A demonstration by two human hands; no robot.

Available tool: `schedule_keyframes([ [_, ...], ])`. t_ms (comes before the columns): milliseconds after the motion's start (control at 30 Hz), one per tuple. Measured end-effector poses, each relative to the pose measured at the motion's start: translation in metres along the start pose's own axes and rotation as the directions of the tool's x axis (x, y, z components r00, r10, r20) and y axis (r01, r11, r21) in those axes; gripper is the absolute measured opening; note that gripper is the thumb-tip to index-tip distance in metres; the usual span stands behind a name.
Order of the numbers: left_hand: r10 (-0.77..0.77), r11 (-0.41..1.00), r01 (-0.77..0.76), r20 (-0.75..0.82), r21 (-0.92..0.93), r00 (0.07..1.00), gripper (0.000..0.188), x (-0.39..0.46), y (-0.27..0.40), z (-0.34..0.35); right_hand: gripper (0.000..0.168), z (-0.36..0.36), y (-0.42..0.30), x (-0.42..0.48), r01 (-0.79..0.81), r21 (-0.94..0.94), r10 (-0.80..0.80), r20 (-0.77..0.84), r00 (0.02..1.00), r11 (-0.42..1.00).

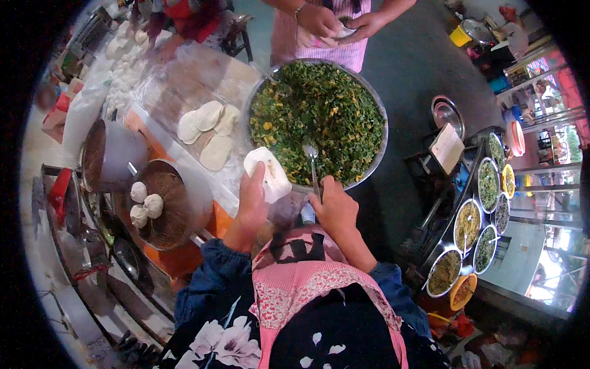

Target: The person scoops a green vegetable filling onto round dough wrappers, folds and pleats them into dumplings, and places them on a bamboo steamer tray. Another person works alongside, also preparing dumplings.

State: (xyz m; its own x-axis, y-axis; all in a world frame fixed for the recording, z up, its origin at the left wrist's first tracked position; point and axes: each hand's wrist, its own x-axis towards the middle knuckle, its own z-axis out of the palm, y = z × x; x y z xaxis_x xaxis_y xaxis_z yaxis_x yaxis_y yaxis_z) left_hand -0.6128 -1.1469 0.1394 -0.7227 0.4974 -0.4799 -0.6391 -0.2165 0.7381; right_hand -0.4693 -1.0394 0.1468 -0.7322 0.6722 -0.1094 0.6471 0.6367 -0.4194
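Observation:
My left hand [252,196] holds a flat white dough wrapper [268,174], thumb on top, beside the near left rim of a large metal bowl [383,154]. Chopped greens with yellow bits [318,110] fill the bowl. The handle of a metal spoon [314,168] is in my right hand [335,202], and the spoon's bowl rests on the greens. Several more dough wrappers [216,151] lie on the floured table [166,92] to the left, some overlapping. A round woven steamer tray [173,210] at the lower left bears several pleated buns [153,205].
Across the bowl, a person in a striped apron [295,34] holds a wrapper in both hands. Several filled bowls [469,223] stand on a rack at the right. A stacked steamer [115,152] and a pile of dough pieces [126,76] are at the left.

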Motion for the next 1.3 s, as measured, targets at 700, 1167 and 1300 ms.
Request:
schedule_keyframes([
  [700,-0.057,0.98,0.039,0.086,0.197,0.995,0.03,0.032,-0.038,0.041,0.037,-0.024,0.04,-0.001,-0.017,0.063,0.032,-0.247,0.968,0.998],
  [1167,-0.093,0.993,0.099,0.09,-0.063,0.992,0.034,0.055,-0.058,0.068,0.031,0.013,0.017,0.015,-0.059,0.614,0.123,-0.062,0.99,0.787],
  [1300,-0.109,0.963,0.146,0.168,-0.229,0.98,0.036,0.055,-0.05,0.066,0.029,0.021,0.02,0.014,-0.072,0.652,0.11,-0.017,0.994,0.755],
])
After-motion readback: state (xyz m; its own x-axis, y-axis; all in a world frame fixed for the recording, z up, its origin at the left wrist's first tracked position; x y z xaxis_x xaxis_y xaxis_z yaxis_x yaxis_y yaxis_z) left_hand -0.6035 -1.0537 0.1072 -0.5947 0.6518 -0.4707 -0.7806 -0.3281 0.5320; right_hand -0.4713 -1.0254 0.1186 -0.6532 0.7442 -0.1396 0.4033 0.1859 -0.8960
